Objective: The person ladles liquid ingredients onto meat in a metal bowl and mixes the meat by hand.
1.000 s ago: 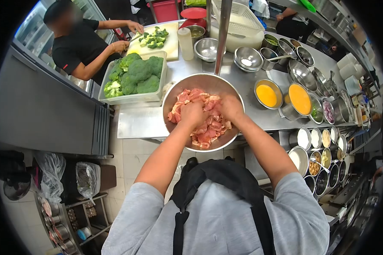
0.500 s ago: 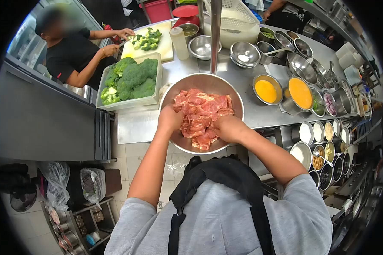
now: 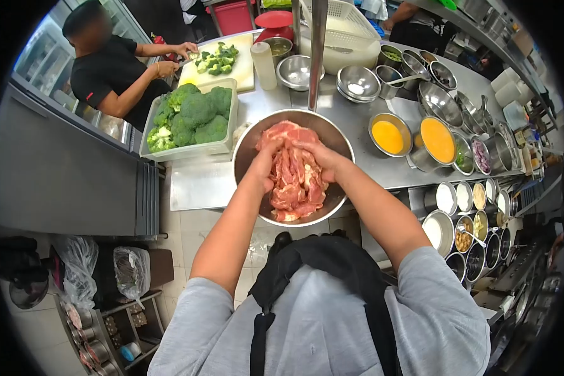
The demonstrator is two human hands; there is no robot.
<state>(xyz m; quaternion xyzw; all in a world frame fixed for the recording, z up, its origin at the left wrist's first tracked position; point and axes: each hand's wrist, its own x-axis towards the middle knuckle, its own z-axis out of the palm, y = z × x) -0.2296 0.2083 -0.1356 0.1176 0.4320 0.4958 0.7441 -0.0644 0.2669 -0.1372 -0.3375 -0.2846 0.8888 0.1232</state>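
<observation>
A large steel bowl (image 3: 247, 139) at the counter's near edge holds a heap of raw sliced meat (image 3: 291, 191). Both of my hands are inside the bowl. My left hand (image 3: 264, 164) grips the left side of the heap, its fingers curled over and partly sunk in the slices. From the right, my right hand (image 3: 326, 160) clasps the same heap, fingers bent inward near the other hand's. Between them the meat is squeezed into a narrow, folded pile. Some fingertips are hidden in the meat.
Left of the bowl stands a tub of broccoli (image 3: 191, 150); behind it a co-worker (image 3: 109, 72) cuts broccoli on a white board (image 3: 238, 81). A metal post (image 3: 317, 56) rises behind the bowl. Rightward are egg-yellow liquid bowls (image 3: 388, 136) and several ingredient containers (image 3: 445, 199).
My hands have moved inward and away from me, closer together, gathering the spread meat into a taller, narrower heap. The co-worker's head and body have shifted slightly.
</observation>
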